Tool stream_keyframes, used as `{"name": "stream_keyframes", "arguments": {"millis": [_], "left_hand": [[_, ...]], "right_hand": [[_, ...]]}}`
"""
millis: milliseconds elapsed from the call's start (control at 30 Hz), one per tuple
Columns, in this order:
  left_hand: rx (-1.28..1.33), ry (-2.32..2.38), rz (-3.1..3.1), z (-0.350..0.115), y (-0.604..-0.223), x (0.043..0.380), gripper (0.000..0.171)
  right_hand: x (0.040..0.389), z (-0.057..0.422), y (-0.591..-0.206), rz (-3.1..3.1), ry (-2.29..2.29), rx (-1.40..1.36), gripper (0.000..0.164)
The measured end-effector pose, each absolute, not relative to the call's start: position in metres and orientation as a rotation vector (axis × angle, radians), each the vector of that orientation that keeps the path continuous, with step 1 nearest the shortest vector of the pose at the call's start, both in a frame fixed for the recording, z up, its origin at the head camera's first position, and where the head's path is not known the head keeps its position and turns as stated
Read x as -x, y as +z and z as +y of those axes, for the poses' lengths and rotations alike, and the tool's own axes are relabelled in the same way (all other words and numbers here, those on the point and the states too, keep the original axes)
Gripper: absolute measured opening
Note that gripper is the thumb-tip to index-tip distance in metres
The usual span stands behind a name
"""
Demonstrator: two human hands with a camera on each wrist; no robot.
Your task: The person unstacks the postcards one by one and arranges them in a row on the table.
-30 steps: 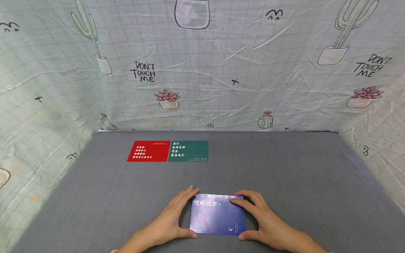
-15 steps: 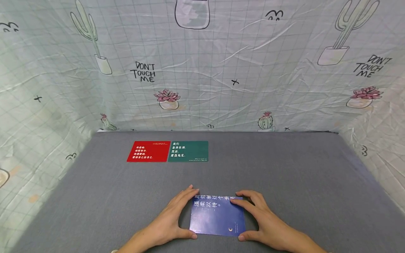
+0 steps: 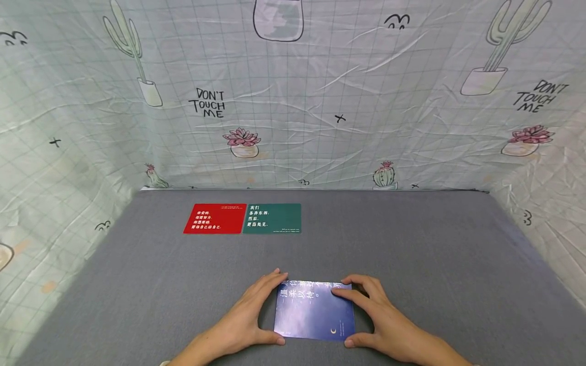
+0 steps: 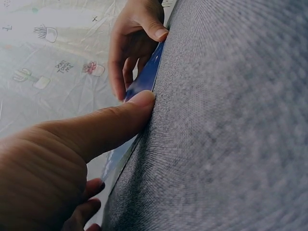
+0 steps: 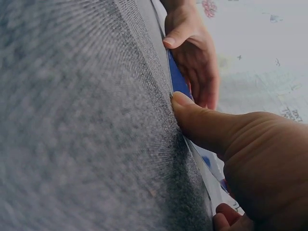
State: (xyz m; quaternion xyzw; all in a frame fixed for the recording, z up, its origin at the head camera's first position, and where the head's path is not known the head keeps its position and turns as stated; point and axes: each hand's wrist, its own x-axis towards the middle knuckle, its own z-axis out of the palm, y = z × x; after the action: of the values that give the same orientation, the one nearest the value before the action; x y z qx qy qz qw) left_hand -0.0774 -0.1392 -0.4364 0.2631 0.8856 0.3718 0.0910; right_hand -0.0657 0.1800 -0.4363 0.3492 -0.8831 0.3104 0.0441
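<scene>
A blue postcard [image 3: 311, 312] with white Chinese characters and a small yellow moon lies between the two hands near the front of the table in the head view. My left hand [image 3: 256, 312] holds its left side, thumb at the near corner and fingertips at the far one. At the opposite side my right hand [image 3: 382, 320] grips it, with the thumb at the near right corner and the index fingertip over the upper right part. Both wrist views show the thumbs against the card's near edge, low over the cloth. The card's underside is hidden.
A red card [image 3: 215, 218] and a green card [image 3: 273, 218], both with white writing, lie side by side toward the back left of the grey cloth-covered table [image 3: 412, 244]. A cactus-print curtain [image 3: 293, 101] stands behind and at both sides.
The sheen on the blue postcard dimmed half a second ago and is bright again now, with its far edge shifting slightly. Both hands keep their places.
</scene>
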Motion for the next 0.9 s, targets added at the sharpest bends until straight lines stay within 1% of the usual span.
{"name": "stream_keyframes", "arguments": {"millis": [233, 400, 600, 900], "left_hand": [[-0.767, 1.162, 2.58, -0.138, -0.435, 0.078, 0.109], [-0.755, 1.195, 2.581, -0.137, -0.434, 0.078, 0.105], [-0.828, 1.24, 2.633, -0.137, -0.428, 0.081, 0.103], [-0.82, 1.27, 2.645, -0.13, -0.416, 0.088, 0.099]], "right_hand": [[0.064, 0.18, -0.436, -2.804, 0.956, -1.032, 0.079], [0.065, 0.179, -0.434, -2.842, 0.938, -1.023, 0.08], [0.066, 0.18, -0.428, -2.819, 0.911, -1.032, 0.087], [0.072, 0.187, -0.421, -2.803, 0.803, -1.038, 0.085]]}}
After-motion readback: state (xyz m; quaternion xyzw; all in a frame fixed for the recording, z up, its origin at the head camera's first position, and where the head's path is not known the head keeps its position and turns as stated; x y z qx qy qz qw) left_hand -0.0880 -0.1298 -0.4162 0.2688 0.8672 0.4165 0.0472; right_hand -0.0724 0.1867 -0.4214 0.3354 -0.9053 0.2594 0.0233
